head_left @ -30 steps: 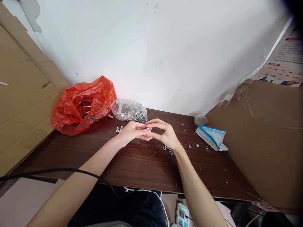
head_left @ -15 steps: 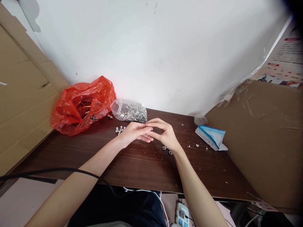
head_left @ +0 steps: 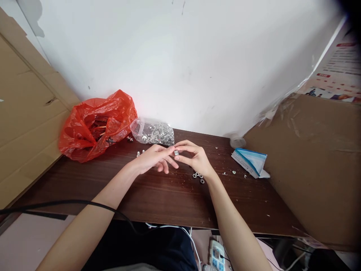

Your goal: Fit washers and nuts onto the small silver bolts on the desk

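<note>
Okay, so the small ribbed metal piece [head_left: 176, 153] sits up above the table [head_left: 158, 199], right in the gap between the two hands. Right hand [head_left: 197, 156] has it pinched: thumb on the near side, forefinger on the far side, so that's the closer hand. Left hand [head_left: 152, 158] comes at it from the left, thumb reaching toward the far edge of the piece, lower fingers loosely spread. Can't tell if that thumb and forefinger are gripping anything, or even touching it. Long axis? Stripes look roughly up-and-down, which kinda hints at a sideways axis, but it's too tiny to swear to. Loose nuts [head_left: 197, 175] lie just below the right palm, a couple of bolts [head_left: 138, 154] behind the left wrist.
</note>
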